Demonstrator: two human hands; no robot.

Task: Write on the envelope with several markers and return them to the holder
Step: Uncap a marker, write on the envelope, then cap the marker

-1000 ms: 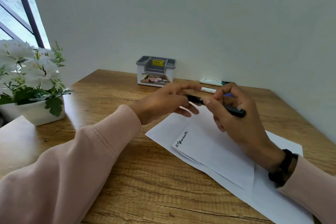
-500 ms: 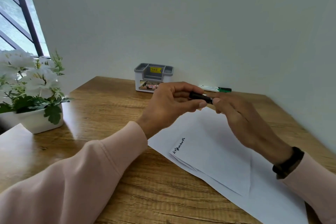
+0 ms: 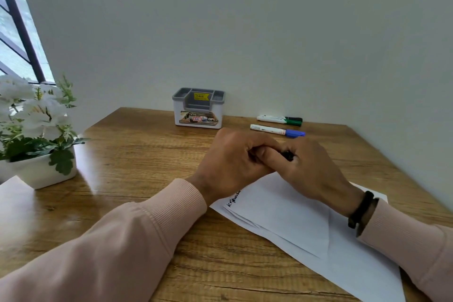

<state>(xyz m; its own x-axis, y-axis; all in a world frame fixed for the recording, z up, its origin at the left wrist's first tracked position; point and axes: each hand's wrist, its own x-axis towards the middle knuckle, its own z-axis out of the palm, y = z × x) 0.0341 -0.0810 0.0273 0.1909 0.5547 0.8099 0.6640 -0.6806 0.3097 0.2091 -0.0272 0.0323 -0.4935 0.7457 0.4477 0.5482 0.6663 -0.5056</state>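
Note:
A white envelope (image 3: 289, 213) lies on the wooden table (image 3: 137, 154) with black writing at its near-left corner. Above its far edge my left hand (image 3: 232, 162) and my right hand (image 3: 311, 169) are pressed together, both closed around a black marker (image 3: 287, 155); only a small dark bit of it shows between the fingers. A grey and white holder (image 3: 198, 108) stands at the back against the wall, with no markers visible in it. A green-capped marker (image 3: 279, 119) and a blue-capped marker (image 3: 277, 129) lie to its right.
A white pot of white flowers (image 3: 36, 130) stands at the table's left edge. A window frame (image 3: 22, 27) is at the far left. A plain wall closes the table at the back and right. A black band sits on my right wrist (image 3: 360, 213).
My hands have closed together over the black marker, which showed as a long barrel before and is now almost hidden. The view has tilted, so the markers at the back show fully.

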